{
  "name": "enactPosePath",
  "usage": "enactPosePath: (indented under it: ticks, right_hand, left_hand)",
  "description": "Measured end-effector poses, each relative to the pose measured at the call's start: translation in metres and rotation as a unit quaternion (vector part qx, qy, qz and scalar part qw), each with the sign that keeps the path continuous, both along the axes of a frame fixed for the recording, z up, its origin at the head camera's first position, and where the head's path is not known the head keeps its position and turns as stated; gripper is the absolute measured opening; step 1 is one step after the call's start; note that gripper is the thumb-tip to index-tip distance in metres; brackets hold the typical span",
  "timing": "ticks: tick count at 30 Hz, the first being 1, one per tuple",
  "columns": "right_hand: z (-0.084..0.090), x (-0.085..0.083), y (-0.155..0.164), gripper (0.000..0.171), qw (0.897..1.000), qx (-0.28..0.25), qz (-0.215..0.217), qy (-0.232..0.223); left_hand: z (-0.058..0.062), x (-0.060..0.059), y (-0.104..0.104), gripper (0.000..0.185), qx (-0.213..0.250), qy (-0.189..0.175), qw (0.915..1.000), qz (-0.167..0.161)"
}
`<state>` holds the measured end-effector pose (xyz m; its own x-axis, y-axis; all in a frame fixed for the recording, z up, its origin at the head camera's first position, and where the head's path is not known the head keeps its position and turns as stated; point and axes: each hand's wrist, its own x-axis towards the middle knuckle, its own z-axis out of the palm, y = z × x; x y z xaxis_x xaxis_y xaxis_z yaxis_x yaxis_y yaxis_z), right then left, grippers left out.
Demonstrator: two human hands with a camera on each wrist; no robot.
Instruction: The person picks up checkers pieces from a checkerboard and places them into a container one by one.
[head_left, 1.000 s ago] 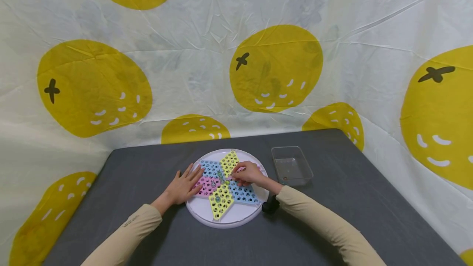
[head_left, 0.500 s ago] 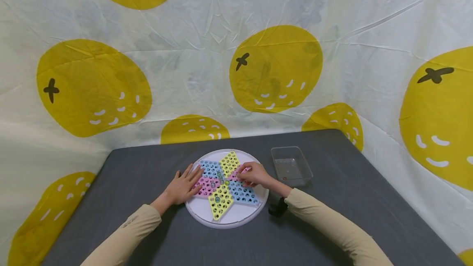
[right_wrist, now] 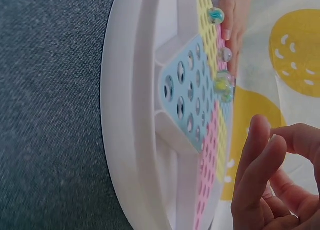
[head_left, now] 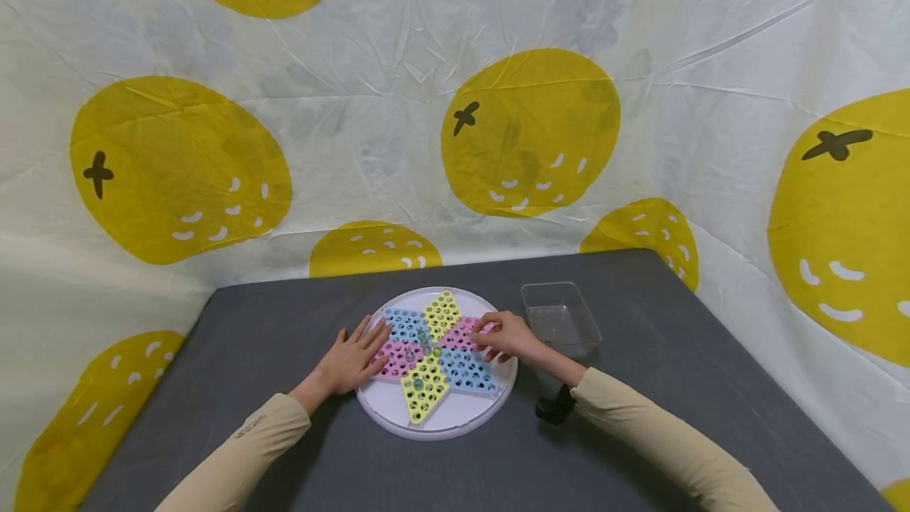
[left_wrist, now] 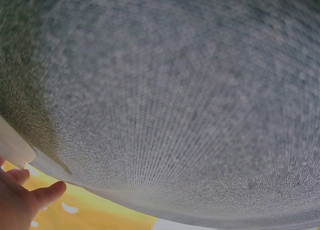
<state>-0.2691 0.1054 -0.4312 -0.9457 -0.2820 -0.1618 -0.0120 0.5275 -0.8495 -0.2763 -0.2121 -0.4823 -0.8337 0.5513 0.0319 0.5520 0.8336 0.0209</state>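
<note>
1. A round white game board (head_left: 437,417) lies flat on the grey table (head_left: 284,338), near the middle of it. A six-pointed star insert of yellow, blue and pink perforated panels fills its centre.
2. A few glass marbles (head_left: 424,336) sit in holes near the star's centre; one more sits in the yellow point at 6 o'clock. The right wrist view shows several marbles (right_wrist: 224,82) clustered at the star's middle.
3. The left hand (head_left: 351,358) rests flat on the board's rim and the pink panel at 9 o'clock of the star. Its fingers are straight and spread, holding nothing. In the left wrist view only a fingertip and part of the left hand (left_wrist: 20,200) show beside the white rim.
4. The right hand (head_left: 506,336) is at 3 o'clock of the star, over the pink panel. Its fingers are curled with the tips drawn towards the thumb. The right wrist view shows the fingertips (right_wrist: 260,140) close together; whether a marble is pinched between them cannot be told.
5. A clear plastic tray (head_left: 562,319) stands on the table just beyond the right hand, at 2 o'clock of the board. A small reddish speck lies in it.
6. Both forearms wear beige sleeves; a black wrist device (head_left: 556,408) sits under the right forearm.
7. A white cloth (head_left: 355,117) printed with large yellow fruit hangs behind and beside the table.
</note>
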Motion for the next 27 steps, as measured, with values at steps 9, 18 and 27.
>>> enactPosePath:
  ticks: [9, 18, 27]
  right_hand:
    - [0.009, 0.005, 0.017, 0.020, 1.000, -0.014, 0.009, 0.012]
    - [0.019, 0.012, 0.036, 0.025, 0.999, -0.035, 0.019, 0.020]
    - [0.023, 0.011, 0.058, 0.027, 0.999, -0.038, -0.005, 0.016]
  left_hand:
    - [-0.001, -0.001, -0.001, 0.061, -0.002, -0.004, 1.0000, 0.004]
    - [-0.001, -0.001, -0.001, 0.061, 0.007, 0.000, 1.0000, -0.002]
    - [-0.001, 0.000, -0.001, 0.061, 0.006, 0.001, 1.0000, -0.003]
